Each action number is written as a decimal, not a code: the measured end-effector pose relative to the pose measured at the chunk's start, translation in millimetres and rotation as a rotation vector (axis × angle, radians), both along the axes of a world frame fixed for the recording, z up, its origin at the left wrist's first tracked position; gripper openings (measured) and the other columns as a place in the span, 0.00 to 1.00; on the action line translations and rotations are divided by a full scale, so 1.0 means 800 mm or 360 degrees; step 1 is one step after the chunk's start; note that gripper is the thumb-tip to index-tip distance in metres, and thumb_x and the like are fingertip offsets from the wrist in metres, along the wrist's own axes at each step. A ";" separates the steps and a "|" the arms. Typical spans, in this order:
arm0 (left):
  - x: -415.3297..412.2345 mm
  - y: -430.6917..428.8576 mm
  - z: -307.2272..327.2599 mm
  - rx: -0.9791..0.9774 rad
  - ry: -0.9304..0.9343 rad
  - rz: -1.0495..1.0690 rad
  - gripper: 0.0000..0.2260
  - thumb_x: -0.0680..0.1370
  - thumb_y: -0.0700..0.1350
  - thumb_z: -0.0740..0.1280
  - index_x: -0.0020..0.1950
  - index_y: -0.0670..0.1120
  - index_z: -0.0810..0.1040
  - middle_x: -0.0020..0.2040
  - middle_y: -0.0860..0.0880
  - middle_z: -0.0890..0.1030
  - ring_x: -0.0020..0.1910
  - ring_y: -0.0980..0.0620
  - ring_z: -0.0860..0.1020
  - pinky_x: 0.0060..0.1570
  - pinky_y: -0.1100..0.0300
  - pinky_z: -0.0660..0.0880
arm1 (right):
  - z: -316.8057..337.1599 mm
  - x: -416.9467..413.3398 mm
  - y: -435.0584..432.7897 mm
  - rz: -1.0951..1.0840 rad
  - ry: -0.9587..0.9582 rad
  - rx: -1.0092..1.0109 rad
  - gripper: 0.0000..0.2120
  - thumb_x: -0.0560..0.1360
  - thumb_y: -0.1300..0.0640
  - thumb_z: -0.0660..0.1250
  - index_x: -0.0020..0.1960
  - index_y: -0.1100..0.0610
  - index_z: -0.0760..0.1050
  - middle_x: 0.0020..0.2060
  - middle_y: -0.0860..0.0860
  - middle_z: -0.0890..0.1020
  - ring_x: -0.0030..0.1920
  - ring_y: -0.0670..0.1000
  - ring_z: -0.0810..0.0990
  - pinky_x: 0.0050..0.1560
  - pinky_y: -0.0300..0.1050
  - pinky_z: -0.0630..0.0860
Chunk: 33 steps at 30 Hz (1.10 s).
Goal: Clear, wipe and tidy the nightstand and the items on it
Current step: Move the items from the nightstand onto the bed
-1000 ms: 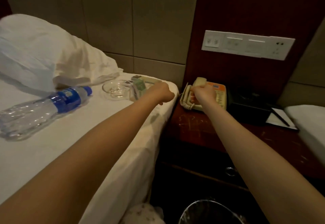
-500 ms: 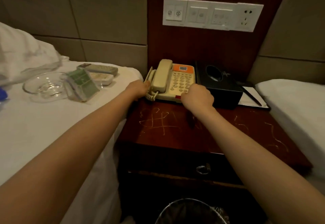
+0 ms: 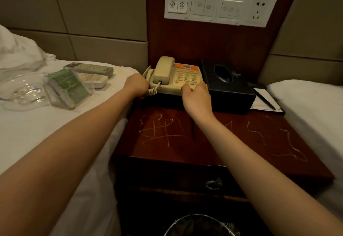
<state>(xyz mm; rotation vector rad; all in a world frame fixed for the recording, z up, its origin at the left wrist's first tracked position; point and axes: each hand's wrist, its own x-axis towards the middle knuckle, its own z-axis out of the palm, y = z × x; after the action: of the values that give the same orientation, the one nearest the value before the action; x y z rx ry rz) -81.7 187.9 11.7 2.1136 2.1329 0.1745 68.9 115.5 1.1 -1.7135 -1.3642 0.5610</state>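
Your left grip (image 3: 136,85) has come off the bed's edge to the left side of the telephone (image 3: 178,77) since a second ago, and your right grip (image 3: 196,96) has dropped from the handset to the front right corner. The telephone sits at the back of the table (image 3: 241,143), directly between your two hands, with its handset running away from you along the left half. Its right side is just beside the black tissue box (image 3: 228,91).

Your right fingers curl over the front edge by the keypad. Your left knuckles press against the coiled cord, but the fingers are hidden, so I cannot tell whether that hand has hold.

The bed (image 3: 37,143) lies to your left, so the left hand would probably lead any lift that way; mind the cord.

The glass ashtray (image 3: 26,89) on the bed looks empty. The tissue box's opening is dark, with no tissue showing. The lined bin (image 3: 200,224) below is too cropped to judge. Pale scribbles (image 3: 161,132) mark the table in front.
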 end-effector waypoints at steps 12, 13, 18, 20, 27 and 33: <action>-0.039 -0.058 0.027 0.0267 -0.0037 -0.0086 0.09 0.76 0.33 0.61 0.52 0.31 0.77 0.53 0.34 0.80 0.53 0.38 0.78 0.50 0.50 0.73 | 0.041 0.002 0.016 -0.0135 0.1275 -0.0634 0.15 0.81 0.45 0.52 0.52 0.54 0.72 0.34 0.51 0.77 0.33 0.51 0.76 0.32 0.47 0.70; -0.041 -0.066 0.030 0.0278 -0.0075 -0.0079 0.09 0.76 0.32 0.61 0.52 0.31 0.77 0.52 0.34 0.80 0.52 0.38 0.78 0.50 0.50 0.73 | 0.043 0.001 0.010 -0.0121 0.1284 -0.0596 0.14 0.81 0.46 0.52 0.54 0.54 0.71 0.35 0.51 0.77 0.33 0.51 0.76 0.32 0.47 0.71; -0.050 -0.109 0.043 0.0284 -0.0251 -0.0024 0.13 0.77 0.33 0.58 0.33 0.37 0.74 0.45 0.34 0.82 0.45 0.39 0.80 0.38 0.54 0.71 | 0.051 -0.009 -0.024 -0.0028 0.1358 -0.0405 0.17 0.82 0.48 0.51 0.63 0.55 0.70 0.43 0.53 0.80 0.40 0.54 0.80 0.39 0.51 0.76; -0.060 -0.129 0.046 0.0280 -0.0313 -0.0027 0.16 0.77 0.35 0.56 0.29 0.41 0.68 0.42 0.34 0.83 0.40 0.41 0.80 0.32 0.58 0.69 | 0.049 -0.013 -0.040 -0.0014 0.1345 -0.0366 0.18 0.82 0.48 0.51 0.66 0.56 0.69 0.52 0.55 0.80 0.49 0.56 0.81 0.45 0.52 0.78; -0.093 -0.215 0.067 0.0254 -0.0460 0.0059 0.15 0.79 0.36 0.57 0.33 0.40 0.72 0.32 0.42 0.78 0.31 0.47 0.77 0.33 0.58 0.74 | 0.034 -0.044 -0.112 0.0033 0.1534 -0.0353 0.19 0.82 0.48 0.51 0.65 0.56 0.70 0.48 0.55 0.80 0.46 0.56 0.80 0.50 0.54 0.79; -0.122 -0.282 0.073 0.0220 -0.0399 0.0102 0.08 0.78 0.36 0.61 0.44 0.36 0.79 0.42 0.39 0.82 0.43 0.43 0.81 0.46 0.51 0.78 | 0.044 -0.075 -0.176 0.0085 0.1647 -0.0376 0.19 0.82 0.48 0.52 0.66 0.56 0.69 0.43 0.54 0.79 0.47 0.57 0.81 0.50 0.55 0.78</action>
<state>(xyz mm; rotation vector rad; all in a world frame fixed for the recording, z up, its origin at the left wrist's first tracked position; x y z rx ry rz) -179.6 -37.6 70.3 1.9710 2.0936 0.5772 8.5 -25.2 36.6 -1.2157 -0.5967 1.4278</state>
